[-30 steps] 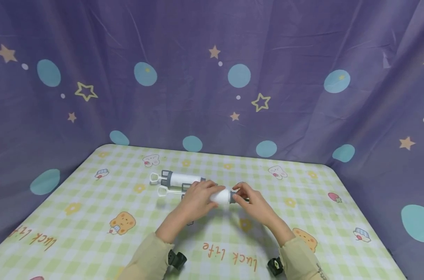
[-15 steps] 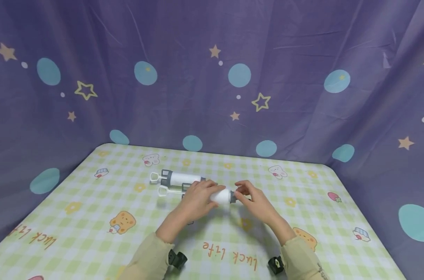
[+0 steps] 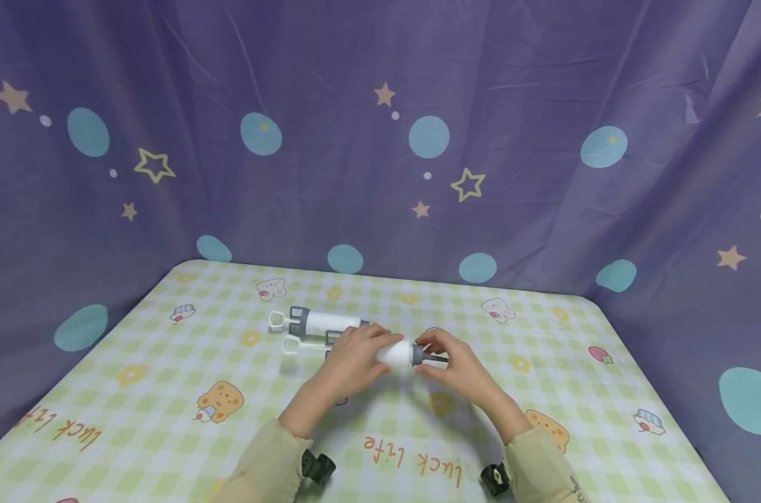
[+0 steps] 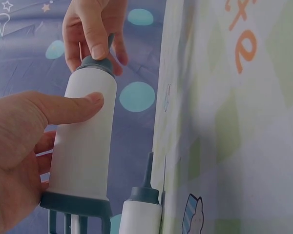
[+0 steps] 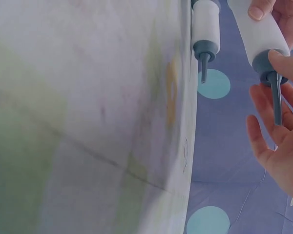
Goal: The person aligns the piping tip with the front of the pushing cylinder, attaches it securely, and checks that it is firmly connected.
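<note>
A large plunger syringe with a white barrel (image 3: 393, 353), a grey nozzle cap (image 5: 265, 62) and a white loop handle (image 3: 291, 344) lies crosswise in my hands, held just over the table. My left hand (image 3: 355, 358) grips the barrel, its thumb along the near side in the left wrist view. Thumb and fingers of my right hand (image 3: 458, 360) pinch the grey cap; the thin dark nozzle (image 5: 277, 105) points out past the cap toward the palm. Behind, a second syringe (image 3: 330, 323) of the same kind lies on the table, its nozzle end partly hidden by my left hand.
A green-and-white checked tablecloth (image 3: 166, 363) with cartoon prints covers the table. A purple curtain (image 3: 355, 175) with stars and blue dots hangs behind it and along both sides.
My right hand's fingers have shifted round the grey cap, briefly moving back and then closing on it again, with more of the nozzle showing now. The left hand and both syringes stay put.
</note>
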Motion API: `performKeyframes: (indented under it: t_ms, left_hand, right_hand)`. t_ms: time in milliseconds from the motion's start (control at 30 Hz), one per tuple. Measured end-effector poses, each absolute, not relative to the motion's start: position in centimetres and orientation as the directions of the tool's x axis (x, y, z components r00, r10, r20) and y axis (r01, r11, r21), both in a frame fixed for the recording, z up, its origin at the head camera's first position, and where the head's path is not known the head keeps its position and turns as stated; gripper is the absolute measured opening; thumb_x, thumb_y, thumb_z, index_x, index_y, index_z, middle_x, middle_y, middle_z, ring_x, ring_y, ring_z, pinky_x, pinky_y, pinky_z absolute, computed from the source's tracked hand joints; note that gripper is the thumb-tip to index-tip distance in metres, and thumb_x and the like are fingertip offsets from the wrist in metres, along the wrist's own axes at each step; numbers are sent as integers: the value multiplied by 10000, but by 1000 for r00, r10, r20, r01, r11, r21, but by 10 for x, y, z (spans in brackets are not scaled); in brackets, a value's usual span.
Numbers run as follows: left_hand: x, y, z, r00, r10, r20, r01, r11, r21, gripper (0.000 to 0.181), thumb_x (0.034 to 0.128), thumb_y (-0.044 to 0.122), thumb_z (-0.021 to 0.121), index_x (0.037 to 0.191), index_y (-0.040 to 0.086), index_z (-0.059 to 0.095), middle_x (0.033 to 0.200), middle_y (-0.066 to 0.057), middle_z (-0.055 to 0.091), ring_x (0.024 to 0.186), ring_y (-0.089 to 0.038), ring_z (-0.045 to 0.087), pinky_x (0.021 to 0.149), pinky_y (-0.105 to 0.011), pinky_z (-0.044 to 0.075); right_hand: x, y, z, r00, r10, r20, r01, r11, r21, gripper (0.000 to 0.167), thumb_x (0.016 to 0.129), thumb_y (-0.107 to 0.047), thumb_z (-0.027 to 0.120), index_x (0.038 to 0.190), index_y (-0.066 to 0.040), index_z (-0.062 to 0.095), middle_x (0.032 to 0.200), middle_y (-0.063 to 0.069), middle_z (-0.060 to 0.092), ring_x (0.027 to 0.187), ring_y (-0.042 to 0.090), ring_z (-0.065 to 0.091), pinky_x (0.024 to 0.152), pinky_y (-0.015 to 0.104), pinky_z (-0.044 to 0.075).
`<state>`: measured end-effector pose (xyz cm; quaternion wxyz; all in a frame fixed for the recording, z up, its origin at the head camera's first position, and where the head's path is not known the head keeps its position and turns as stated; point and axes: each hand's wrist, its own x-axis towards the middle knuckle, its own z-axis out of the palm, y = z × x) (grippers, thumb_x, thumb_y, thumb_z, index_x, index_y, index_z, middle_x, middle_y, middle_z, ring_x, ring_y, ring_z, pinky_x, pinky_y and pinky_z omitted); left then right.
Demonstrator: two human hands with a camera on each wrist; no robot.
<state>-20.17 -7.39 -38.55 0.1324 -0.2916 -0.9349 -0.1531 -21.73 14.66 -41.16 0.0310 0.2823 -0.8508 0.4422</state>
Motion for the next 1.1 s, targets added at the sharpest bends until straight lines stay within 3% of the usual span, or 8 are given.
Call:
performKeyframes:
  t_ms: [333, 567, 800, 933, 1100]
  left_hand:
    - [-201, -74, -386, -798, 497, 341, 583, 779, 229, 516, 744, 241, 743, 1231, 221, 572, 1138, -4, 591, 1033, -207, 556, 915, -482, 405]
    - [-198, -72, -384, -802, 497, 332, 580, 781, 231, 511, 752, 241, 737, 1235, 223, 570, 1144, -12, 587, 1046, -214, 548, 927, -514, 395]
    - [-200, -72, -384, -804, 497, 326, 578, 782, 233, 508, 765, 252, 726, 1245, 233, 561, 1172, -15, 579, 1073, -219, 540, 946, -514, 381]
    - [-200, -72, -385, -803, 500, 325, 580, 782, 230, 509, 764, 257, 726, 1245, 232, 561, 1165, -13, 582, 1067, -220, 545, 937, -508, 389]
    - [-202, -74, -386, -800, 500, 332, 580, 786, 214, 514, 758, 270, 730, 1242, 232, 562, 1143, 2, 588, 1042, -201, 552, 924, -483, 398]
  right_hand:
    - [-216, 146, -411, -859, -449, 246, -457, 454, -765, 295, 884, -401, 552, 1124, -228, 540, 997, -47, 625, 982, 155, 605, 862, 369, 480]
    - [-215, 146, -409, -880, -430, 202, -414, 486, -769, 273, 917, -410, 492, 1108, -225, 554, 926, -65, 634, 910, 143, 613, 729, 300, 491]
    - [-215, 146, -407, -887, -422, 189, -402, 504, -764, 289, 927, -424, 463, 1107, -219, 561, 890, -78, 644, 878, 118, 618, 714, 283, 479]
    - [-215, 145, -407, -885, -421, 197, -408, 502, -762, 338, 896, -430, 519, 1138, -197, 554, 1005, -54, 632, 924, 131, 604, 761, 305, 488]
    - [-215, 144, -405, -875, -425, 232, -434, 476, -765, 423, 805, -369, 672, 1157, -167, 551, 1125, -32, 589, 954, 166, 575, 829, 429, 480]
